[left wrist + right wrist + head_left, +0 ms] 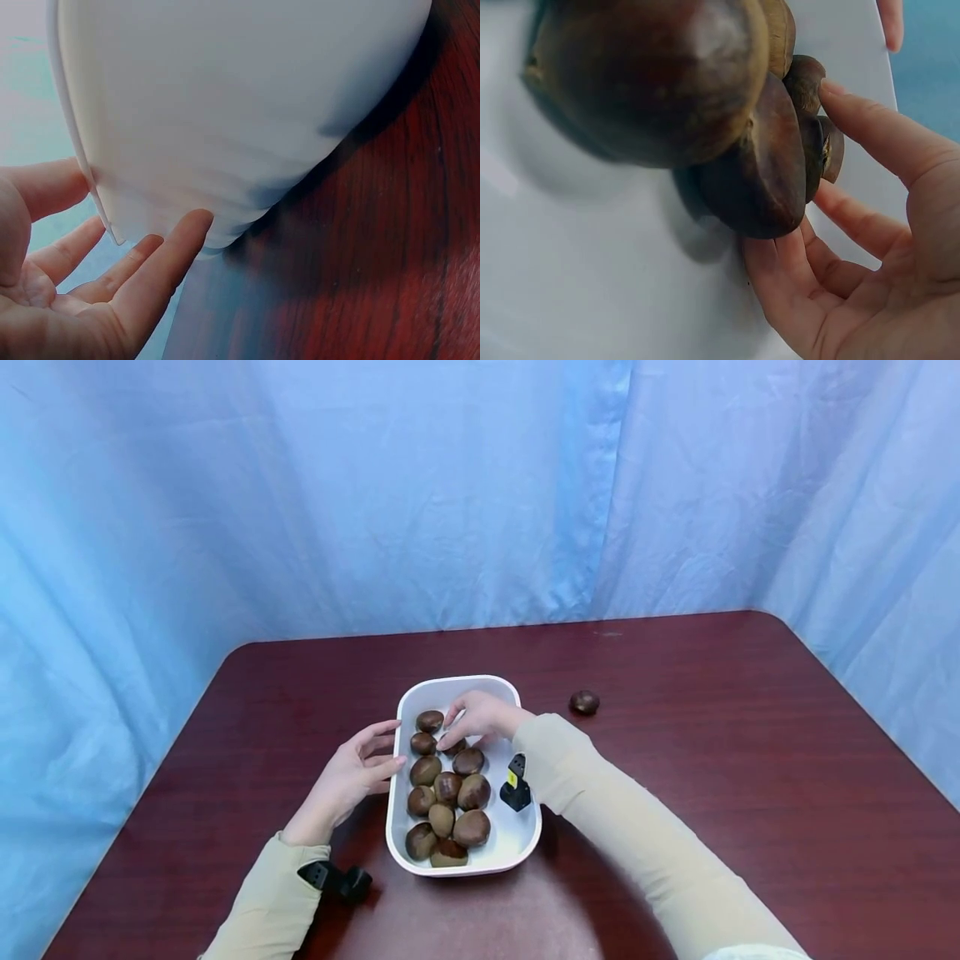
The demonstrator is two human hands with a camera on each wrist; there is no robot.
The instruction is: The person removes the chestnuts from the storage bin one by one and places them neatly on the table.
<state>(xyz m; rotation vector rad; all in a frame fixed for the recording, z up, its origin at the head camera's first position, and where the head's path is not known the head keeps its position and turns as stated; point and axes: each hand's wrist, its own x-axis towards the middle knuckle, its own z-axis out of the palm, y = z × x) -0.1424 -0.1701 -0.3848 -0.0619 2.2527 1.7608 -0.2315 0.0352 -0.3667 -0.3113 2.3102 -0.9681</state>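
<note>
A white rectangular tray (pixel 501 852) holds several brown chestnuts (pixel 472 828), mostly along its left side. My left hand (pixel 360 764) holds the left wall, its thumb (pixel 56 186) over the rim and other fingers against the outside. Inside the tray, toward its far end, is my right hand (pixel 480 718). Its thumb and fingers are bent around a chestnut (pixel 455 747), partly hidden beneath the hand. In the right wrist view, the thumb tip (pixel 834 88) is right at a chestnut (pixel 806 79), and other fingers reach behind the group. A large chestnut (pixel 652 75) fills the foreground.
One chestnut (pixel 584 702) lies alone on the dark red table (pixel 712 735), right of the tray. Light blue curtains (pixel 450 510) hang behind the table and along its sides. The right forearm (pixel 637 827) crosses the tray's right rim.
</note>
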